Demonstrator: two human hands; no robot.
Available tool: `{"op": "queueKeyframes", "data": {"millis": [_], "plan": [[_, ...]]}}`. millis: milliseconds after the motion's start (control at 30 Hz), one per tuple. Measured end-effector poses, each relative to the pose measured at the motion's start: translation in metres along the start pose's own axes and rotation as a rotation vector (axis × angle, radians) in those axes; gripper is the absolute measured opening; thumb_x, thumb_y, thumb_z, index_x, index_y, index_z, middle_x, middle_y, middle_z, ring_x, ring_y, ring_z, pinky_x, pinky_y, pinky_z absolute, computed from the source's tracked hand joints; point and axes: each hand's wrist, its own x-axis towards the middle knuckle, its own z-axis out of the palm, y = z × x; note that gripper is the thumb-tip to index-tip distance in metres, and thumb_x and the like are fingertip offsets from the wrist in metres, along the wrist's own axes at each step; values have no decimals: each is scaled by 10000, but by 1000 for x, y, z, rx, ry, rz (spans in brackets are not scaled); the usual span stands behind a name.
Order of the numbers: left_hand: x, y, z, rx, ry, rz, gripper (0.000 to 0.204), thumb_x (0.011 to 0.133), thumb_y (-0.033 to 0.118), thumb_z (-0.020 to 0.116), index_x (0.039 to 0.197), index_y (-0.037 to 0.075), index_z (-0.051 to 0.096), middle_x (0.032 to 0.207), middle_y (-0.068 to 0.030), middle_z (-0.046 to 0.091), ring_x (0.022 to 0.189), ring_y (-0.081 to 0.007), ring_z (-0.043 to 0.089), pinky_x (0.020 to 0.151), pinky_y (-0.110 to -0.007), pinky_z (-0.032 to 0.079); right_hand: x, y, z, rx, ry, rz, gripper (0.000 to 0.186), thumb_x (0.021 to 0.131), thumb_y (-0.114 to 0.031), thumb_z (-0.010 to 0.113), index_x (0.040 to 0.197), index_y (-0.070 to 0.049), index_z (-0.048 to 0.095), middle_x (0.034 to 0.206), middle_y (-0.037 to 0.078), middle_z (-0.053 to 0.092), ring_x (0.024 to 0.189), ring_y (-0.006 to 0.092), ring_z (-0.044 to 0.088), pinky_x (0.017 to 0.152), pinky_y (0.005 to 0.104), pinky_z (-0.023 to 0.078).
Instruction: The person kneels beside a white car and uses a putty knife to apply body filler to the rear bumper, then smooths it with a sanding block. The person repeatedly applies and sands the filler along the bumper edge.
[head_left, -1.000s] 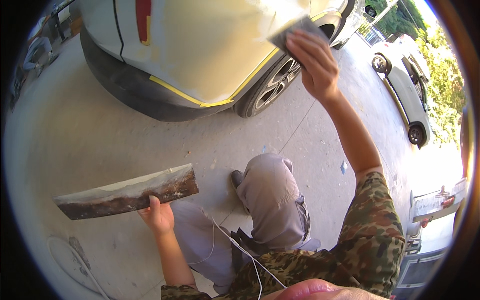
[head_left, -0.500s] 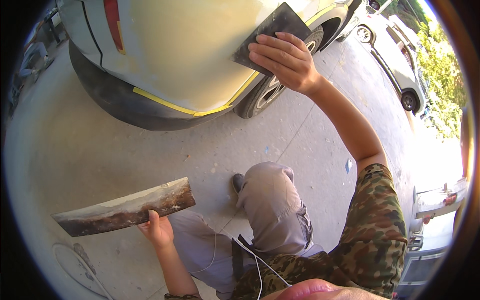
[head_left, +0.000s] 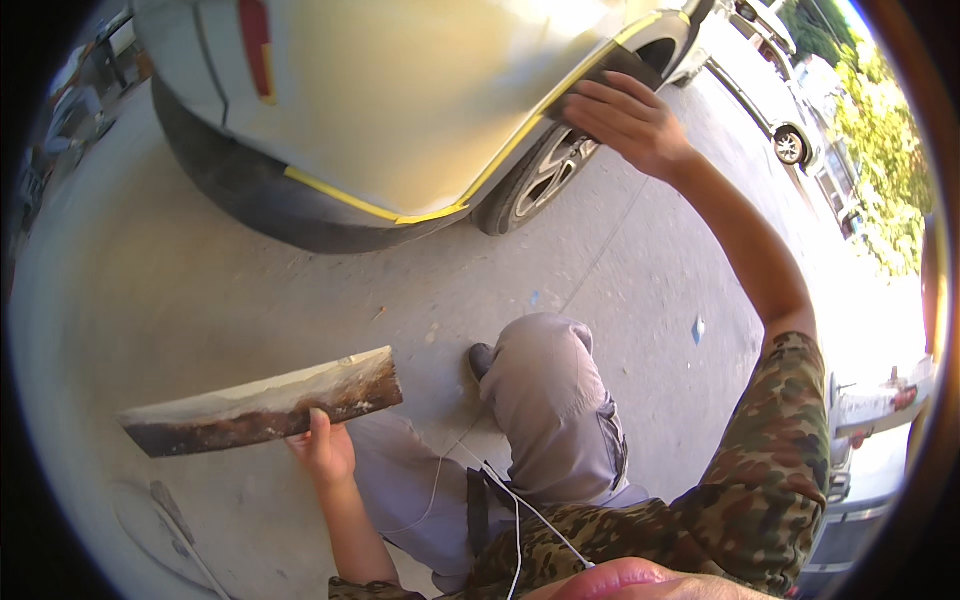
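My left hand (head_left: 328,452) grips the lower edge of a long flat board (head_left: 270,402), thumb on its face. The board has a pale smear along the top and dark brown staining below. Up at the car's rear side panel (head_left: 400,110), my right hand (head_left: 632,125) holds a thin dark flat sheet (head_left: 612,66) beside the wheel arch, fingers laid over it. The panel is pale with a yellowish patch. Yellow tape (head_left: 340,196) follows its lower edge, above the dark bumper (head_left: 230,195). My palm hides how the sheet is gripped and whether it touches the panel.
The rear wheel (head_left: 545,185) sits just below my right hand. My bent knee (head_left: 540,390) rises between my arms, with a thin white cable (head_left: 515,505) over my lap. A hose-like line (head_left: 185,545) lies on the concrete floor at lower left. Another car (head_left: 775,110) stands at far right.
My right hand and the dark sheet have moved right and down, off the middle of the panel to the wheel arch; the sheet is tilted more. The board has shifted slightly right and up.
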Motion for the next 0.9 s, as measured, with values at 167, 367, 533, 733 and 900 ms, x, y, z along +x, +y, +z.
{"op": "queueKeyframes", "data": {"millis": [167,367,533,733,900], "plan": [[2,-3,12,-152,-85,42,486,1009,50,688,1469,79,532,1407,-73,633,1324,-240,591,1149,-497,467,39,-89,-42,788,101,809,363,993,111,589,1297,-25,732,1268,164,752,1181,281,715,999,367,576],[1,-9,33,-203,-189,-23,475,981,32,732,1426,86,572,1361,-61,667,1284,-242,631,1124,-485,485,118,-198,-80,1619,-42,786,327,1009,36,615,1323,5,701,1300,148,729,1191,241,686,1016,359,531],[-1,7,28,-229,-183,18,420,1010,55,704,1408,56,571,1326,-92,675,1219,-254,674,1015,-461,588,141,-217,-78,1553,-85,473,348,950,55,647,1289,18,716,1199,198,746,1047,311,729,849,366,574],[-12,28,21,-361,-86,31,318,1046,72,649,1359,44,604,1270,-108,699,1141,-263,717,943,-480,647,118,-218,-78,756,-469,230,358,932,7,639,1269,-67,733,1213,104,753,1072,292,731,871,405,599],[-20,39,4,-354,-53,78,277,1060,60,616,1336,41,630,1267,-115,705,1126,-269,726,954,-505,649,121,-185,-80,192,-73,478,287,950,-35,662,1211,-97,764,1172,65,778,1021,244,756,814,376,627]]}}
